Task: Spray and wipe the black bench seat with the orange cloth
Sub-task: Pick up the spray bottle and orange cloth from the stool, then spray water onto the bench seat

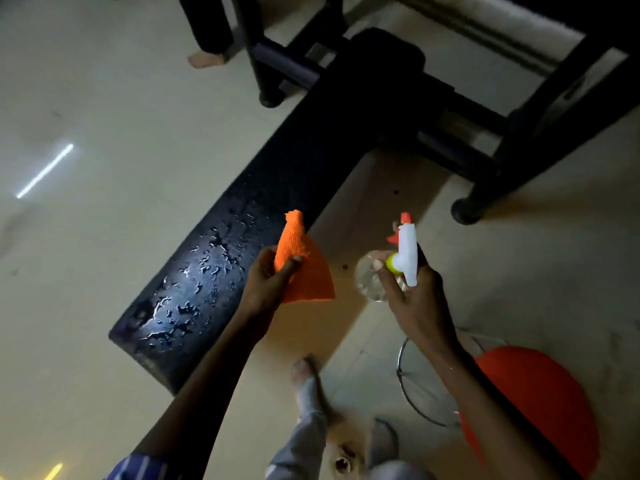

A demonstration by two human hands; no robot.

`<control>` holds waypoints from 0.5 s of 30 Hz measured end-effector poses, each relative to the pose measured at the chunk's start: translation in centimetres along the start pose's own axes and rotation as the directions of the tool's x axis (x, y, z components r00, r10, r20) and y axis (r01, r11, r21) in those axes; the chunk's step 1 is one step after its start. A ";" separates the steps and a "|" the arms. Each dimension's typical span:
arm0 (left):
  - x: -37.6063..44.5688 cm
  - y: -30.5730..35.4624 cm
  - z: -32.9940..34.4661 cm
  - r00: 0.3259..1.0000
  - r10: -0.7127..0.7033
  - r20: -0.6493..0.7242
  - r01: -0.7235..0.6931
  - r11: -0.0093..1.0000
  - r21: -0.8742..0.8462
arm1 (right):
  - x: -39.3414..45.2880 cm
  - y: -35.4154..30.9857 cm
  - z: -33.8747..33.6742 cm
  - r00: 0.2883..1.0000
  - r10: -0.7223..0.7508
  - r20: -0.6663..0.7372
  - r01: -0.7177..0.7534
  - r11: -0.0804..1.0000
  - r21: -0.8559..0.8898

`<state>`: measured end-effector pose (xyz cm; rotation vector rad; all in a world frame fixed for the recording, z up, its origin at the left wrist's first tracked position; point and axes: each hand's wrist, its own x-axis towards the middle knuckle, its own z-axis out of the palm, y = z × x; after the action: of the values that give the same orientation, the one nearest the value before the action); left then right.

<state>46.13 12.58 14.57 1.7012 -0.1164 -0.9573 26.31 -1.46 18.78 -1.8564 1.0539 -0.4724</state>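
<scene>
Left hand (268, 278) grip clenched on orange cloth (304, 268), nearer the wet black bench seat (214, 271), whose long axis runs diagonally away; right hand (412, 289) grasps spray bottle (401, 261).

I find no legible text, label, brand, number or sign in the head view. The spray bottle (398, 261), the orange cloth (304, 268) and the black bench seat (214, 271) each present plain, unmarked surfaces to me; motion blur hides finer detail.
</scene>
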 end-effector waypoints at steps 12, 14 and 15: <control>12.0 3.4 -3.4 0.964 -0.123 -0.237 0.089 0.984 -0.153 | 20.4 -4.4 10.8 0.964 -0.124 0.234 0.130 0.991 -0.011; 14.8 3.5 -2.3 0.953 -0.153 -0.261 0.106 0.977 -0.185 | 24.2 -3.3 11.8 0.956 -0.131 0.263 0.140 0.990 -0.014; 16.1 3.6 -1.6 0.948 -0.165 -0.274 0.112 0.973 -0.202 | 26.0 -2.9 12.3 0.945 -0.151 0.289 0.160 0.987 -0.007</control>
<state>59.27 4.05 9.12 1.6729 0.2819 -0.7844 50.68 -15.72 12.38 -1.9738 0.7264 -0.2661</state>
